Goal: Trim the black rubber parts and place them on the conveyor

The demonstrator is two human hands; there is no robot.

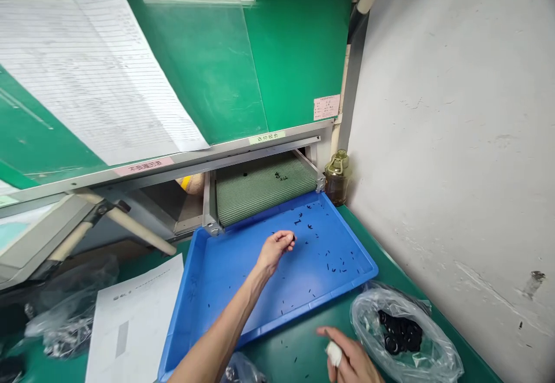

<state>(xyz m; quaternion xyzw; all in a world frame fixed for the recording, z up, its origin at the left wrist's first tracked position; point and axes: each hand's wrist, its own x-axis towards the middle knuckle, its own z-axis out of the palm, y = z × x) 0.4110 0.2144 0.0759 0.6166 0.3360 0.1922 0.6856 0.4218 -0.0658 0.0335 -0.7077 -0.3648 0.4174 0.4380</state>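
My left hand (277,250) is over the blue tray (243,279), thumb and fingers pinched on a small black part (293,237) that mostly hides behind the fingertips. Scattered on the tray floor lie many tiny black pieces (332,267). My right hand (349,357) is at the lower edge of the view, in front of the tray and beside a clear plastic bag (437,348). Its index finger points left, slightly blurred, and a white wrap (333,353) shows on one finger. Inside that bag are black round parts (401,334).
Behind the tray, a green ribbed conveyor belt (264,189) carries a few black pieces. A yellowish glass jar (338,178) stands by the wall (455,140). Paper sheets (134,313) and plastic bags (71,325) lie at left. A green board (299,54) hangs above.
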